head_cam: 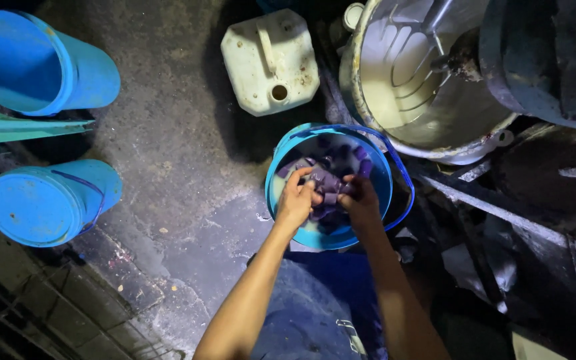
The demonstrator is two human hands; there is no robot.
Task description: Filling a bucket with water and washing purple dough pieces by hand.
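Floor: dark, stained concrete (175,133), dimly lit, seen from above
Bucket: a blue bucket (385,193) stands just in front of the person's knees, within easy reach of both arms
Cloth: wet purple cloth (328,183) lies bunched inside the bucket
Left hand: left hand (296,200) has its fingers curled shut on a fold of the cloth
Right hand: right hand (361,200) grips the cloth close beside it, fingers closed, apparently to wring it over the bucket
Around: white jug (271,60) beyond the bucket, big pale tub (428,87) to its right, two blue drums (48,200) lying well apart on the left
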